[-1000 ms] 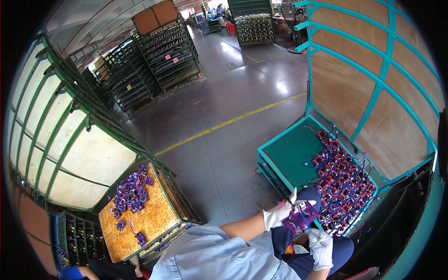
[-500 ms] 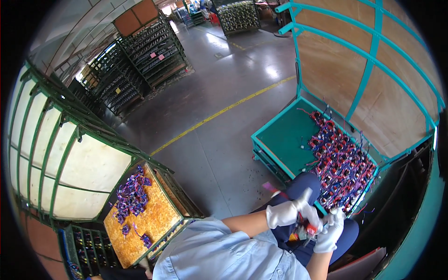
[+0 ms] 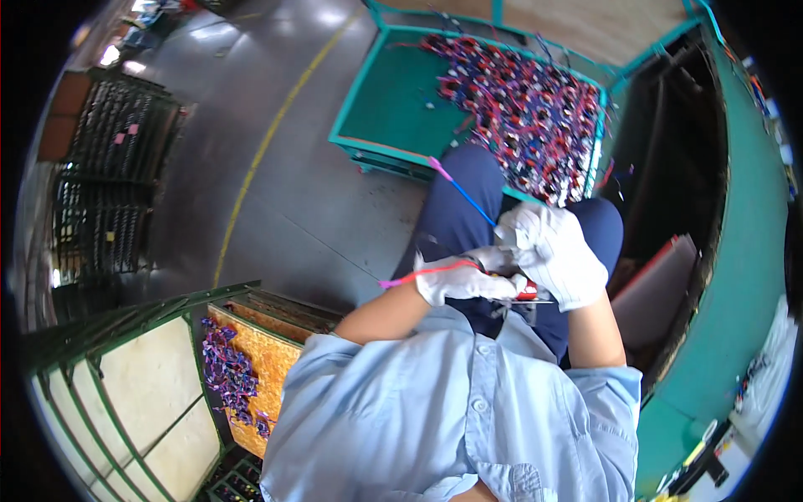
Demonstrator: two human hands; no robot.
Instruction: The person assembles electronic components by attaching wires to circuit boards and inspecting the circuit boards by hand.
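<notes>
My left hand [image 3: 458, 283], in a white glove, is closed around a small red wired part [image 3: 527, 289] in front of my lap. A red wire [image 3: 427, 273] with a pink end lies across its back toward the wrist. My right hand [image 3: 562, 255], also gloved, is curled just above and touching the left. At its fingertips ends the visible run of a blue wire [image 3: 470, 198], which sticks out far-left to a pink-purple tip. The fingers hide most of the part and where the wires join it.
Beyond my knees stands a teal cart [image 3: 401, 92] heaped with wired parts [image 3: 535, 117] on its right side. At left, a yellowish board [image 3: 242, 347] carries a purple bunch of wired parts [image 3: 226, 372]. A green panel [image 3: 744, 251] rises at right, and racks [image 3: 113, 184] stand far left.
The view has swung to the right and down, so the cart now appears straight ahead. My hands have come together over the part, and its red and blue wires now show clearly.
</notes>
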